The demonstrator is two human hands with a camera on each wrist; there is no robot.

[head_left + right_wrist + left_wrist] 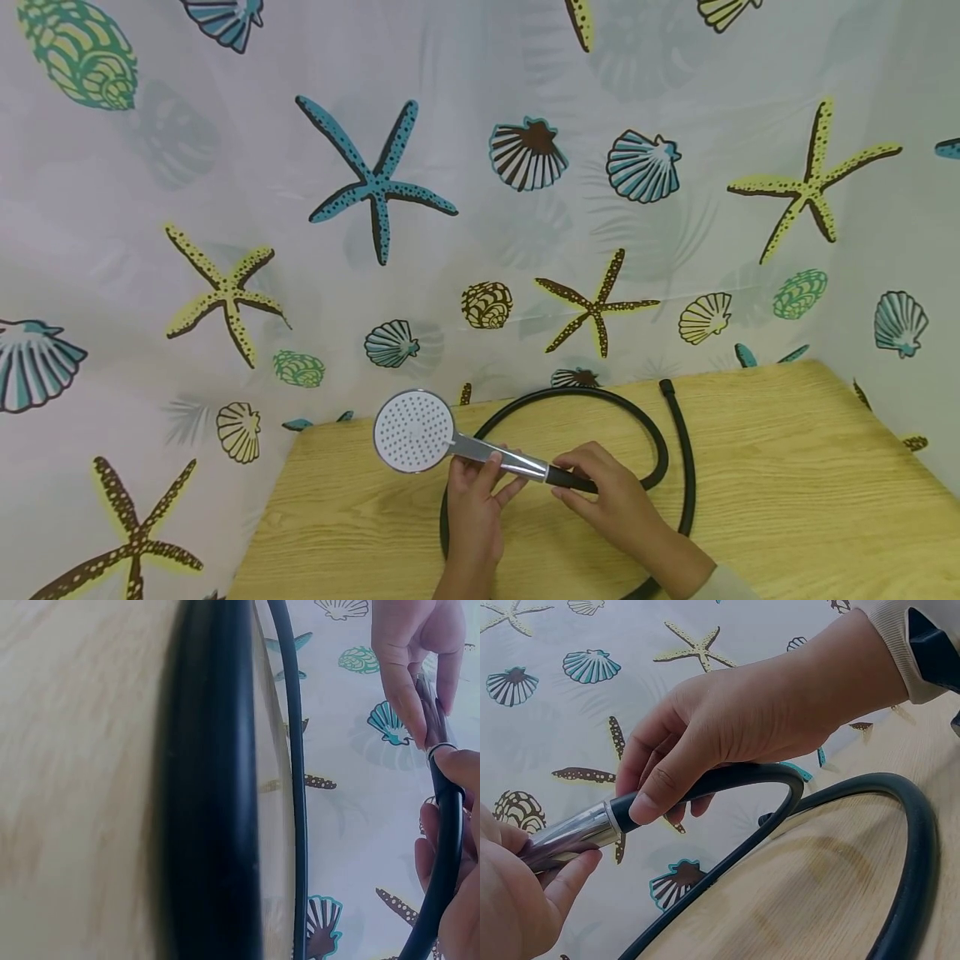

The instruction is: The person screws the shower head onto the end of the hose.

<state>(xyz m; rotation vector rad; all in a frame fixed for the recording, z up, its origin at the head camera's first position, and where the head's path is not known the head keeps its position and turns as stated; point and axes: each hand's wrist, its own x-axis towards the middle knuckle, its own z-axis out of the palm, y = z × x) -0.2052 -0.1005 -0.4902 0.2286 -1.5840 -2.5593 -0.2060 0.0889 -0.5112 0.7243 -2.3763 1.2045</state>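
A hand shower (414, 431) with a round white spray face and a chrome handle (498, 457) is held up above the table. My left hand (474, 508) grips that handle, thumb on its upper side. At the handle's end, a black shower hose (727, 778) meets the chrome. My right hand (611, 496) pinches the hose end between thumb and fingers, right beside the joint. In the left wrist view the hose end sits against the chrome rim (615, 816); whether it is fully seated I cannot tell.
The rest of the hose loops over the wooden table (787, 467), its free end (667, 387) lying near the back edge. Behind and beside the table hangs a white curtain (450, 67) printed with starfish and shells.
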